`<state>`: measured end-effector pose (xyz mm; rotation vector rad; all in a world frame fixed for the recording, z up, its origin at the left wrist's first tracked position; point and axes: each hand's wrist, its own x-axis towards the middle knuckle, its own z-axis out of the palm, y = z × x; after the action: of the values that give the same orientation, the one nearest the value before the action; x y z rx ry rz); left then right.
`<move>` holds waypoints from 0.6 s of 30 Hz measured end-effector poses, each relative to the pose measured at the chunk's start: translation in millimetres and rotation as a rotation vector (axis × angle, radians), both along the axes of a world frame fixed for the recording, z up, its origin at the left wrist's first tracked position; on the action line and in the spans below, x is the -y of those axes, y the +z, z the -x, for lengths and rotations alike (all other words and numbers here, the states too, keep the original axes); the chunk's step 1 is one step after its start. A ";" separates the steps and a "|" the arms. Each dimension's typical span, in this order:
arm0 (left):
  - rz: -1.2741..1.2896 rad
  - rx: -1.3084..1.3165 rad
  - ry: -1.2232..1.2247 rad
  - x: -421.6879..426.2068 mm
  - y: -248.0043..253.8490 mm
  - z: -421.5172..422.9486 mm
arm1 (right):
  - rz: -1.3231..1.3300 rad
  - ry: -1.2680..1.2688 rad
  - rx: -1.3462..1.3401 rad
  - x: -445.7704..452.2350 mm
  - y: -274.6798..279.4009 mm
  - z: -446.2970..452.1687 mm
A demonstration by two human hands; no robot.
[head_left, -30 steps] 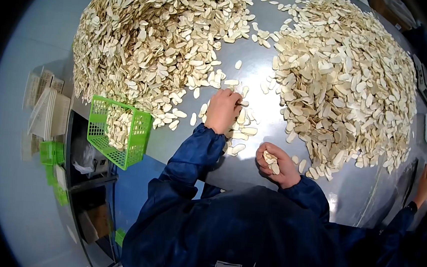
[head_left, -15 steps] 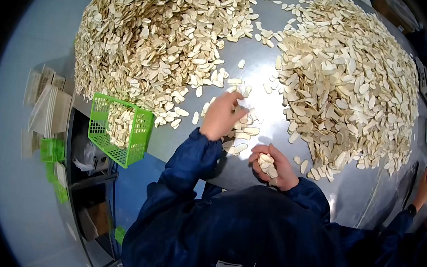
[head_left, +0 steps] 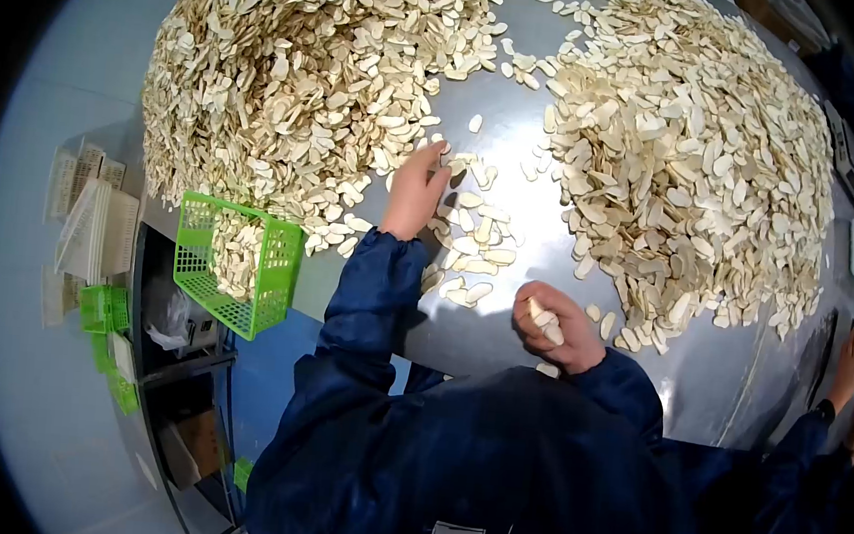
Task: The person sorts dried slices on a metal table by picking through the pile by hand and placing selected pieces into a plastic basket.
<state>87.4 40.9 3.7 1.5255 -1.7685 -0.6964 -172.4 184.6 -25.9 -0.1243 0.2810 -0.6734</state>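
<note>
Curled, seemingly for storage
My right hand (head_left: 574, 341) encloses pale, oval, dry-looking slices (head_left: 545, 322), likely freeing my left hand (head_left: 414, 194), half-open, visibly gripping nothing.

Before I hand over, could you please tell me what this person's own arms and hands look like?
Both arms are covered by long, loose, creased dark blue sleeves with a slight sheen, reaching the wrists, where the cuffs are the same dark blue. The left hand and right hand are bare, without gloves. No markings or cables show on either sleeve.
</note>
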 end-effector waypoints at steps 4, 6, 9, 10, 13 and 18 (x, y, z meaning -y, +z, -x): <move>-0.025 0.135 -0.155 -52.5 67.1 23.8 | -0.037 -0.269 -0.060 -1.2 12.1 33.7; -0.250 0.090 -0.477 -88.2 66.1 40.7 | -0.031 -0.431 -0.098 -8.2 24.7 54.9; -0.160 0.186 -0.990 -132.6 40.6 71.7 | 0.006 -0.594 -0.030 -21.4 35.1 82.3; -0.098 0.199 -1.036 -142.2 29.7 75.8 | 0.023 -0.623 -0.054 -26.7 39.9 89.7; 0.049 0.174 -1.169 -156.2 6.5 85.7 | 0.060 -0.682 -0.119 -38.1 51.1 104.8; -0.005 0.181 -1.359 -152.9 -5.5 86.8 | 0.005 -0.744 -0.098 -47.4 50.8 107.6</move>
<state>0.6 193.8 -1.8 0.1557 -2.8303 -1.1539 -280.0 232.0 24.9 -0.0542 0.4247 -1.4086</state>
